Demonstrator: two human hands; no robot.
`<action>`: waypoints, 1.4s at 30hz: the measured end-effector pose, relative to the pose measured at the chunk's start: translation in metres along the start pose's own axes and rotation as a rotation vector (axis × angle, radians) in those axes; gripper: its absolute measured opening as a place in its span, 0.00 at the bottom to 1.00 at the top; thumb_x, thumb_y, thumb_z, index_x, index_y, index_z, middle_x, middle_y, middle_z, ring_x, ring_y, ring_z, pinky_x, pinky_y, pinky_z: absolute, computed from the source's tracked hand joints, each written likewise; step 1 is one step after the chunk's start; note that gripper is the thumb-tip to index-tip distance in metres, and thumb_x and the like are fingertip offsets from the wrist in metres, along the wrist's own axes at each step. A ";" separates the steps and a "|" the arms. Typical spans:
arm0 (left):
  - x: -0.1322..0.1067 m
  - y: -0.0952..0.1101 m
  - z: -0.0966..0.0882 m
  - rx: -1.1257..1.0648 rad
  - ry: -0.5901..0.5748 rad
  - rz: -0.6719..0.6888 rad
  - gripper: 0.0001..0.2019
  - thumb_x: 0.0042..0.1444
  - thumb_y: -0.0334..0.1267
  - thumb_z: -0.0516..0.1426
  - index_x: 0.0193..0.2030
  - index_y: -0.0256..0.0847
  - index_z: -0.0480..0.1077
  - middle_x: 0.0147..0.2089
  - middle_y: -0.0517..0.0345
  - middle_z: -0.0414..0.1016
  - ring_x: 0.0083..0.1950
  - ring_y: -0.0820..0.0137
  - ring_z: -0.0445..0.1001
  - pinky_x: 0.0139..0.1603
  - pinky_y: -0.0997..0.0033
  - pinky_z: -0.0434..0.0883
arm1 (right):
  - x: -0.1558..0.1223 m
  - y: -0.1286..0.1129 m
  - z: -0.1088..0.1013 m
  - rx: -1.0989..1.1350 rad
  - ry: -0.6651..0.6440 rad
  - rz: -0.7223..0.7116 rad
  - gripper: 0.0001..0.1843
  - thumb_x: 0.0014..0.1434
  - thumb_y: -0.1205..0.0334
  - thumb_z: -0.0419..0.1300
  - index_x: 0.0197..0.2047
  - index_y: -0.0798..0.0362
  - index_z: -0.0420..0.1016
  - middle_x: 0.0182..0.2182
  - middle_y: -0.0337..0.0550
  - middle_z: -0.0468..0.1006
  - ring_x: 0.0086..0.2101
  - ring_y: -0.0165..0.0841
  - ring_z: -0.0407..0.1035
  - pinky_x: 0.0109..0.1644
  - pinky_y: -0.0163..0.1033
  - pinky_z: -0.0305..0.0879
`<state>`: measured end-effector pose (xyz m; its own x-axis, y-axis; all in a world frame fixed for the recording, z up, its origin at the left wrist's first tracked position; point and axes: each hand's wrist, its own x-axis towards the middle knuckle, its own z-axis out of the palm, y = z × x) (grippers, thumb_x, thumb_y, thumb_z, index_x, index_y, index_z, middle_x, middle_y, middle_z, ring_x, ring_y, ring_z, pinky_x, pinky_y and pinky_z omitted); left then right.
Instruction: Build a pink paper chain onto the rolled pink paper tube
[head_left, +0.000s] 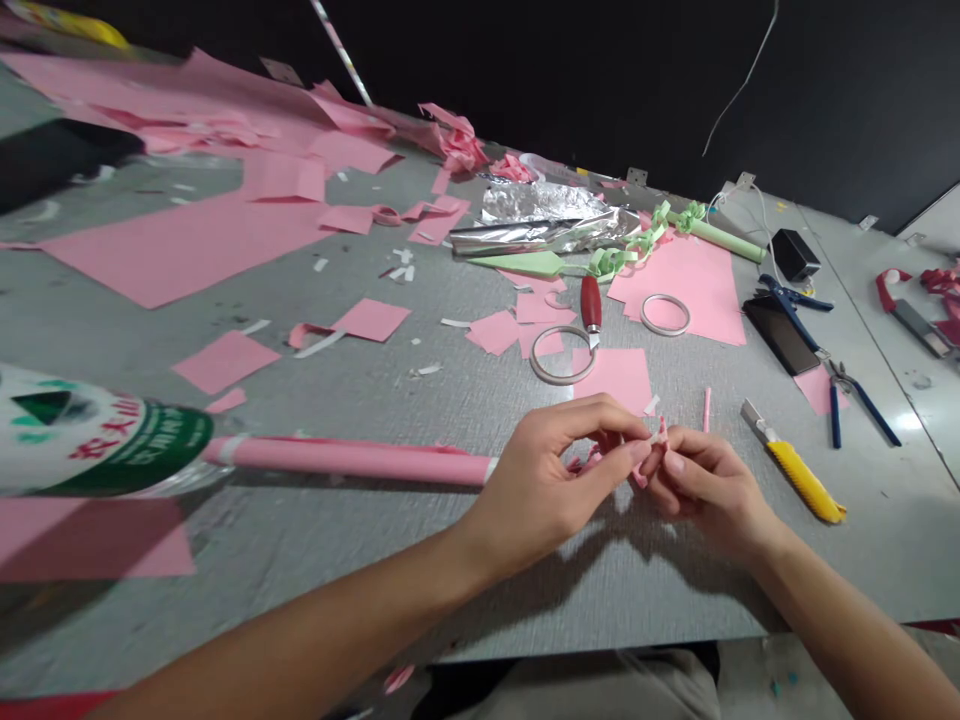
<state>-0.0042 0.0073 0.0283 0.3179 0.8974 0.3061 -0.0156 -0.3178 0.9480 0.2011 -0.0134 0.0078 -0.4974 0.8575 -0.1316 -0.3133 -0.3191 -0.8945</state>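
My left hand [574, 460] and my right hand [705, 480] meet above the front of the grey table. Both are closed in a pinch on a small folded pink paper piece [663, 432]. Its lower part is hidden by my fingers. A long rolled pink paper tube [360, 460] lies to the left, its right end passing behind my left hand. Crumpled pink paper shows just beyond the left fingers. A thin pink stick [706, 410] lies behind my right hand, and a yellow utility knife [802, 475] rests to its right.
A large water bottle [112, 435] lies at the left by the tube's end. Behind my hands are tape rings [561, 378], a red-handled craft knife [591, 305], foil [540, 235], a green paper flower stem [525, 262] and pink sheets [180, 250]. Pliers [862, 395] lie right.
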 end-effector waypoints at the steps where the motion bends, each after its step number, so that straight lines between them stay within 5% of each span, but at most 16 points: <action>1: 0.000 0.000 0.000 0.000 -0.001 0.007 0.07 0.65 0.27 0.61 0.38 0.41 0.79 0.36 0.59 0.82 0.37 0.71 0.78 0.37 0.72 0.71 | 0.000 0.000 0.000 0.005 0.004 0.002 0.16 0.71 0.47 0.68 0.42 0.53 0.83 0.21 0.31 0.65 0.22 0.25 0.48 0.25 0.33 0.42; 8: -0.001 0.004 -0.003 -0.039 -0.068 0.123 0.05 0.65 0.30 0.64 0.36 0.41 0.78 0.36 0.60 0.80 0.37 0.71 0.77 0.40 0.72 0.71 | 0.001 -0.002 0.000 0.021 0.025 0.034 0.19 0.66 0.44 0.71 0.39 0.53 0.82 0.20 0.31 0.65 0.21 0.25 0.48 0.24 0.34 0.41; 12: 0.001 0.003 -0.003 -0.063 -0.002 0.029 0.09 0.69 0.29 0.59 0.39 0.42 0.80 0.37 0.59 0.81 0.38 0.71 0.77 0.41 0.70 0.72 | 0.000 -0.002 0.000 -0.003 0.024 0.040 0.20 0.66 0.43 0.71 0.39 0.54 0.83 0.19 0.30 0.63 0.20 0.25 0.46 0.24 0.34 0.40; 21: 0.002 0.005 -0.001 -0.151 -0.007 -0.151 0.04 0.63 0.34 0.64 0.41 0.40 0.83 0.38 0.57 0.84 0.35 0.70 0.79 0.34 0.71 0.70 | 0.001 0.001 -0.001 -0.091 0.068 -0.010 0.17 0.69 0.46 0.69 0.40 0.53 0.83 0.21 0.32 0.67 0.21 0.25 0.51 0.25 0.34 0.44; 37: 0.002 0.002 -0.001 -0.097 -0.032 -0.188 0.07 0.64 0.37 0.63 0.35 0.38 0.78 0.34 0.56 0.80 0.36 0.68 0.77 0.33 0.70 0.68 | 0.001 -0.001 0.003 -0.189 0.125 -0.015 0.19 0.69 0.44 0.69 0.40 0.54 0.83 0.22 0.34 0.70 0.21 0.24 0.53 0.24 0.33 0.47; 42: 0.002 0.003 -0.002 -0.070 -0.041 -0.095 0.07 0.67 0.33 0.60 0.36 0.39 0.78 0.34 0.58 0.79 0.36 0.70 0.76 0.35 0.72 0.69 | -0.001 -0.003 0.002 -0.183 0.094 -0.009 0.21 0.70 0.43 0.67 0.39 0.54 0.82 0.21 0.34 0.69 0.22 0.26 0.54 0.25 0.34 0.45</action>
<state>-0.0052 0.0089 0.0317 0.3593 0.9088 0.2120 -0.0492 -0.2084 0.9768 0.2011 -0.0142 0.0109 -0.4145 0.8967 -0.1553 -0.1608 -0.2401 -0.9573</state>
